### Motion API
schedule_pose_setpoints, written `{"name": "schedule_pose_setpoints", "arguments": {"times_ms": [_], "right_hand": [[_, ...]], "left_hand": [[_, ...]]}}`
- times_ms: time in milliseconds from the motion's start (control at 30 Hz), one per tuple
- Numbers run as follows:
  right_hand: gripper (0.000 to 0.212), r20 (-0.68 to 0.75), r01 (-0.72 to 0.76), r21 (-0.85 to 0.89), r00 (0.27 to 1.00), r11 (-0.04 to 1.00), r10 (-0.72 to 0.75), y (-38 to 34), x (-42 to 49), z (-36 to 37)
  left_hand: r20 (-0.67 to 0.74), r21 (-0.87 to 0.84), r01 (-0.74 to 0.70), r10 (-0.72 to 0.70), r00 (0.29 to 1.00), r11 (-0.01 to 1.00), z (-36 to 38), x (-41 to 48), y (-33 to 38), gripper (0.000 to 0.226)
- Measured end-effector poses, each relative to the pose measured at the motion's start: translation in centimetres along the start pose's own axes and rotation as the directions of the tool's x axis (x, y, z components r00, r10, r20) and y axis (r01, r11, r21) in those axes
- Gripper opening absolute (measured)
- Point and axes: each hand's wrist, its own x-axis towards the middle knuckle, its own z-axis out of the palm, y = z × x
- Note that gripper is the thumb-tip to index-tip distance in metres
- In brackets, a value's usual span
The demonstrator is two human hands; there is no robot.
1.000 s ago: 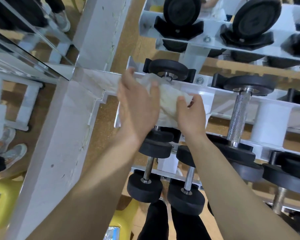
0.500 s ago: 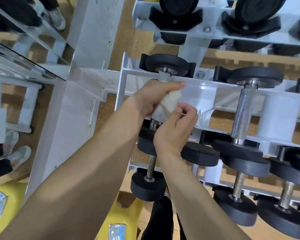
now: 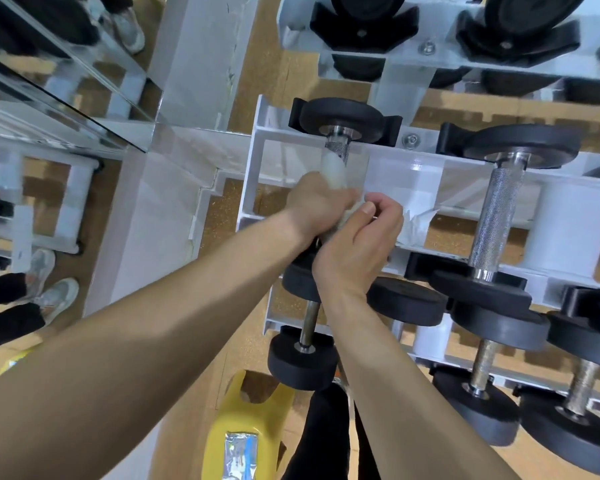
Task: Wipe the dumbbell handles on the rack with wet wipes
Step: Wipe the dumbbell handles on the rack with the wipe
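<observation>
Brown speckled floor (image 3: 267, 64); mirror (image 3: 32, 81) on L; white pillar (image 3: 201, 46) adj.

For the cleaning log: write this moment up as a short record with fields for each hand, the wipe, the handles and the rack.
left hand: grips the wipe-wrapped dumbbell handle
right hand: pinches the wipe just below the left hand
wet wipe: wrapped round the handle, showing above the left hand
handle state: knurled metal bare only near the upper weight
neighbouring handle: to the right, bare, no hand on it
rack: white, dumbbells seated in black cradles
</observation>
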Motion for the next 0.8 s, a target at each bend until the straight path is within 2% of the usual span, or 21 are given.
{"name": "schedule_pose_setpoints", "arguments": {"times_ms": [167, 300, 400, 500, 567, 633, 667, 733, 767, 800], "right_hand": [[0.015, -0.011, 0.003, -0.018, 1.0, 1.0, -0.004, 0.0, -0.1, 0.2], [0.013, -0.014, 0.014, -0.027, 1.0, 1.0, -0.014, 0.0, -0.1, 0.1], [0.013, 0.006, 0.01, -0.026, 1.0, 1.0, -0.01, 0.1, 0.0, 0.1], [0.02, 0.002, 0.03, -0.044, 1.0, 0.999, -0.03, 0.1, 0.0, 0.0], [0.02, 0.004, 0.035, -0.046, 0.999, 0.998, -0.035, 0.1, -0.1, -0.1], [0.02, 0.016, 0.023, -0.054, 1.0, 0.998, -0.023, 0.0, -0.1, -0.1], [0.021, 0.019, 0.019, -0.06, 1.0, 0.998, -0.018, -0.1, -0.1, -0.2], [0.023, 0.007, 0.036, -0.06, 0.999, 0.998, -0.036, -0.1, -0.1, -0.2], [0.024, 0.004, 0.048, -0.061, 0.999, 0.997, -0.048, -0.1, -0.1, -0.2], [0.025, 0.01, 0.049, -0.067, 0.999, 0.997, -0.048, -0.2, -0.1, -0.2]], "left_hand": [[0.155, -0.248, 0.111, -0.073, 0.985, 0.962, -1.3, 1.2, 2.9, 0.02], [0.349, -0.405, 0.195, -0.046, 0.936, 0.893, -1.9, 1.4, 3.3, 0.022], [0.3, -0.46, 0.139, 0.007, 0.954, 0.877, -1.7, 1.3, 2.4, 0.022], [0.17, -0.277, -0.049, 0.099, 0.98, 0.96, -1.5, 0.6, 1.2, 0.024], [0.149, -0.03, -0.131, 0.134, 0.98, 0.991, -1.5, -0.7, 0.7, 0.043], [0.129, 0.27, -0.139, 0.107, 0.986, 0.953, -1.7, -2.3, 0.5, 0.055], [0.122, 0.369, -0.134, 0.095, 0.988, 0.92, -1.8, -2.8, 0.2, 0.05], [0.061, 0.46, -0.125, 0.109, 0.992, 0.879, -2.5, -3.3, -0.4, 0.019], [0.006, 0.473, -0.13, 0.144, 0.99, 0.872, -2.8, -3.9, -0.6, 0.015], [-0.066, 0.491, -0.143, 0.2, 0.978, 0.859, -3.1, -4.6, -0.7, 0.022]]}}
